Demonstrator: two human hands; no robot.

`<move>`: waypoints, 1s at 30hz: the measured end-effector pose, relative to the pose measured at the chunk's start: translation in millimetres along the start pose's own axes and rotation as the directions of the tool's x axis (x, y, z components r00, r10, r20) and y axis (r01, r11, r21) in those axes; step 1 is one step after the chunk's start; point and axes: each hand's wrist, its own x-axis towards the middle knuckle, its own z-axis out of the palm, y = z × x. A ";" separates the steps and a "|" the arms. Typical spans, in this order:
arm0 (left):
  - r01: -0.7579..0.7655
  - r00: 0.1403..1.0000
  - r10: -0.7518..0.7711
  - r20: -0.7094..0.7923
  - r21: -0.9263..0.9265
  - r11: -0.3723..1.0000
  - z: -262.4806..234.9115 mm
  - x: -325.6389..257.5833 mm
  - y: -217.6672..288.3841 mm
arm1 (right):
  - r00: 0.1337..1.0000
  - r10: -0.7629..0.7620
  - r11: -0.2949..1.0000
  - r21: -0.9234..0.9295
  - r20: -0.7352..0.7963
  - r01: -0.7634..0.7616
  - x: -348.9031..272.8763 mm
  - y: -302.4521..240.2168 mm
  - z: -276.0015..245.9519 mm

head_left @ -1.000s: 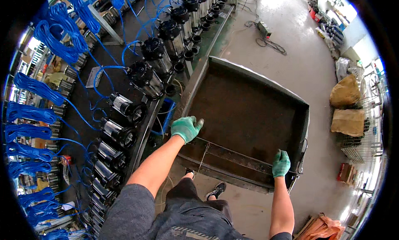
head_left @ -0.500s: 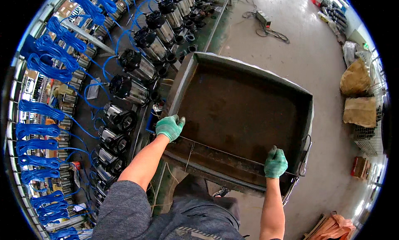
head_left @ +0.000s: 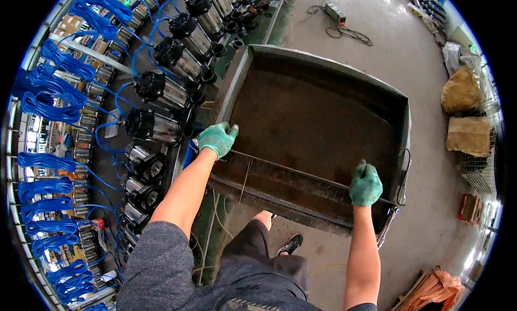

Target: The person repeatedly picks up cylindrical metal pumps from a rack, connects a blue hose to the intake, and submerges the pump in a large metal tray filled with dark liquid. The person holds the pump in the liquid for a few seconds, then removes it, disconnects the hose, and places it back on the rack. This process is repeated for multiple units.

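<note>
Gripping the near rim of the metal cart [head_left: 323, 74], the left hand [head_left: 216, 139] and right hand [head_left: 365, 185] (both gloved) are clamping it. Its bed is lying bare, so loading seems undone, with pumps [head_left: 161, 90] lining its left side.

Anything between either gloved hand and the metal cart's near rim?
Nothing visible. The left hand rests on the near-left corner of the metal cart, and the right hand grips its near rim toward the right. Both gloves touch the cart directly.

Your green knitted cloth gloves, left hand [head_left: 216, 139] and right hand [head_left: 365, 184], grip a large rusty, matt dark metal tray [head_left: 323, 57]. At nine o'clock, shiny steel-bodied pumps [head_left: 161, 92], probably glossy blue plastic cables [head_left: 51, 101].
</note>
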 end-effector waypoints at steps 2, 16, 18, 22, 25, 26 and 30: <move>-0.010 0.999 0.010 -0.036 -0.001 1.000 0.0 15.0 2.7 | 1.000 0.020 0.999 -0.032 0.002 -0.020 18.4 -3.5 7.7; -0.030 0.991 0.027 -0.133 -0.019 0.999 -29.5 135.4 53.3 | 0.987 0.154 0.980 -0.131 0.035 -0.148 153.2 -8.2 65.2; -0.010 0.998 0.011 -0.066 0.009 1.000 -34.9 152.1 61.0 | 0.988 0.150 0.982 -0.124 0.033 -0.145 170.4 -3.1 75.1; -0.016 0.996 0.014 -0.092 -0.014 1.000 -37.6 179.0 72.4 | 0.978 0.191 0.973 -0.145 0.084 -0.177 201.0 1.2 86.0; -0.026 0.993 0.025 -0.112 -0.008 1.000 -41.4 196.6 74.6 | 0.972 0.212 0.969 -0.149 0.102 -0.196 218.4 -8.0 88.7; -0.028 0.993 0.027 -0.117 0.000 1.000 -43.6 201.0 75.9 | 0.974 0.205 0.970 -0.154 0.099 -0.189 222.6 -7.6 92.5; -0.027 0.990 0.023 -0.137 -0.025 0.999 -44.3 221.5 81.6 | 0.980 0.186 0.971 -0.171 0.078 -0.170 241.5 -0.3 105.3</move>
